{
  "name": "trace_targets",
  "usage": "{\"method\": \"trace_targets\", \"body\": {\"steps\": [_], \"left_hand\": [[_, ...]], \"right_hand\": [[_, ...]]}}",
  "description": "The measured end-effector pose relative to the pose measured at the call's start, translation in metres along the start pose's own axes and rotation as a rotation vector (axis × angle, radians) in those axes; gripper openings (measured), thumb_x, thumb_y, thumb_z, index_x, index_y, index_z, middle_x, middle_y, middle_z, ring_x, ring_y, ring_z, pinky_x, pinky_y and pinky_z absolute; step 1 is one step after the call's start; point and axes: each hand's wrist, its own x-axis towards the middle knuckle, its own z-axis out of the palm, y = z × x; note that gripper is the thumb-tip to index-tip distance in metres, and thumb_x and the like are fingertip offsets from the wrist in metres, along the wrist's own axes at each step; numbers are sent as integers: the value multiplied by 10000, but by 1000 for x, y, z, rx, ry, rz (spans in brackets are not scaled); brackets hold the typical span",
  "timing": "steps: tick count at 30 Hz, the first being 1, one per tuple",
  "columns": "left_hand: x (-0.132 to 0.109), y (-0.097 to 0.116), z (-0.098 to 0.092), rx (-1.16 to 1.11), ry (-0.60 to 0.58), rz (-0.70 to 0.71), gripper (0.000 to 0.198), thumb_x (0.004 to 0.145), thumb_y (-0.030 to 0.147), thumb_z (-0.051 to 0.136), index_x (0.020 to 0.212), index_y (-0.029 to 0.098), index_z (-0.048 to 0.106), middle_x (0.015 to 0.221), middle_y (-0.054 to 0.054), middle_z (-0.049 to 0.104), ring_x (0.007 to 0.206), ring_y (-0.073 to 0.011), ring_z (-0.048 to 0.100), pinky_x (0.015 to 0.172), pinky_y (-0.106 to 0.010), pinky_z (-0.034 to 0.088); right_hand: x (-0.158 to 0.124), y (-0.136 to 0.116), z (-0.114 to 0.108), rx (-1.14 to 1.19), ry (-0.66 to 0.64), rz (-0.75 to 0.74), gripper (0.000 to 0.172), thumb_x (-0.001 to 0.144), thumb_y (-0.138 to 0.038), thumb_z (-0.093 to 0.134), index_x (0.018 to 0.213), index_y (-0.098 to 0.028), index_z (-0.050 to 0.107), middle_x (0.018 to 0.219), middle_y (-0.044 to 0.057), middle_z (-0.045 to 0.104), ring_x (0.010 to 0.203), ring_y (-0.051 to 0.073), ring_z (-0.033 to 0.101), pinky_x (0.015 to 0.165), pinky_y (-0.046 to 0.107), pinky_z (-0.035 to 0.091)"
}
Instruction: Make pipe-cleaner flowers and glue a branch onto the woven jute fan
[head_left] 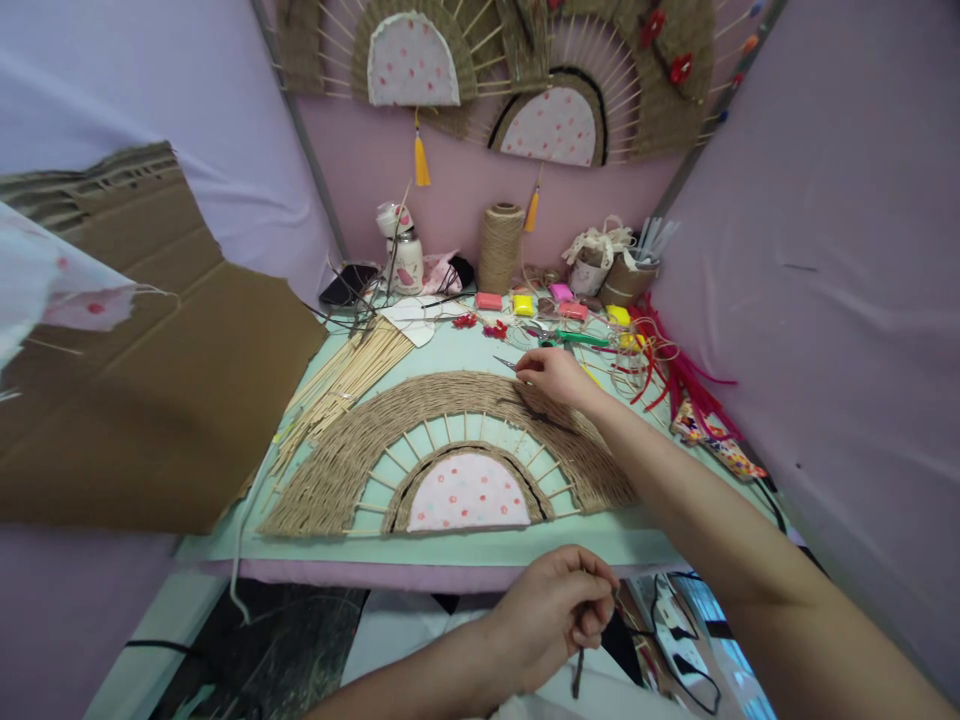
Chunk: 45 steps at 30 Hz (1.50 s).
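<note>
Over the table's front edge, my left hand (551, 618) is closed, its fingers pinching a thin dark brown twig (577, 675) that hangs below them. My right hand (556, 376) reaches to the far rim of the woven fan. Its fingers are closed on a small tool with a pointed metal tip (504, 362), which points left; the rest is hidden in the hand. The woven twine fan (420, 400) lies flat between my hands, with a pink-spotted cloth half-circle (469, 492) at its centre. Another dark twig (536, 412) rests on the fan below my right hand.
Thin sticks (352, 375) lie left of the fan, beside a large cardboard sheet (150, 380). Behind stand a twine spool (500, 250) and a white bottle (406, 262). Green-handled pliers (581, 339), clay packets and red pipe cleaners (664, 355) lie right. Finished fans hang above.
</note>
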Motion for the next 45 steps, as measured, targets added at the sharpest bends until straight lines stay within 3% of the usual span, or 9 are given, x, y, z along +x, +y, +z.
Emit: {"method": "trace_targets", "body": {"steps": [10,13,16,20,24,32,37,41,45], "left_hand": [[-9,24,-6,-99,-26,155,203,700,219,596,872,114,573,638,-19,565,488,-61,432,489,-207,257],[-17,56,-9,-100,8,329,185,773,240,606,922,138,566,799,-61,632,677,-108,565,653,-234,408],[-21,99,-16,-35,120,553,181,820,204,574,995,166,551,925,-73,660,868,-131,600,744,-230,438],[-12,150,-33,82,253,688,90,835,131,551,922,149,563,1000,-72,675,822,-90,609,733,-196,463],[5,177,-53,144,389,691,59,798,57,566,785,111,585,896,-78,691,738,-71,615,705,-173,499],[25,200,-73,198,586,682,93,688,28,689,687,96,625,661,-9,623,624,-58,604,683,-166,538],[26,206,-77,236,603,716,95,666,38,705,678,99,633,652,2,606,638,-60,603,713,-177,540],[29,209,-82,246,600,713,104,645,49,724,673,99,638,678,-8,620,671,-70,611,754,-198,541],[39,206,-82,281,631,682,118,635,50,731,655,107,630,654,-6,623,640,-72,612,732,-210,545]], "right_hand": [[-26,5,-19,80,16,69,169,755,-262,587,832,-174,709,675,15,674,593,128,558,587,241,393],[-40,11,-21,149,43,77,193,750,-302,584,835,-170,696,678,15,669,606,134,561,592,243,405],[-53,17,-22,178,59,76,184,744,-299,575,822,-175,686,717,14,675,631,135,565,619,245,414],[-61,21,-25,100,100,112,202,733,-223,525,857,-175,677,750,16,671,656,136,566,637,242,407],[-54,17,-27,68,67,167,264,747,-187,458,890,-158,679,661,13,642,574,129,526,583,240,377],[-26,-12,-10,-191,-87,-135,166,762,-192,537,820,-202,692,819,52,695,739,171,599,644,242,382],[-17,-29,9,-407,-221,-128,183,718,-108,542,792,-150,704,849,143,698,779,230,632,630,272,391],[-16,-26,9,-305,-170,-97,156,703,-114,553,750,-152,697,800,128,699,754,222,628,642,274,392],[-24,-7,-14,-55,57,57,145,736,-197,549,764,-189,690,733,44,693,676,163,598,617,245,381]]}}
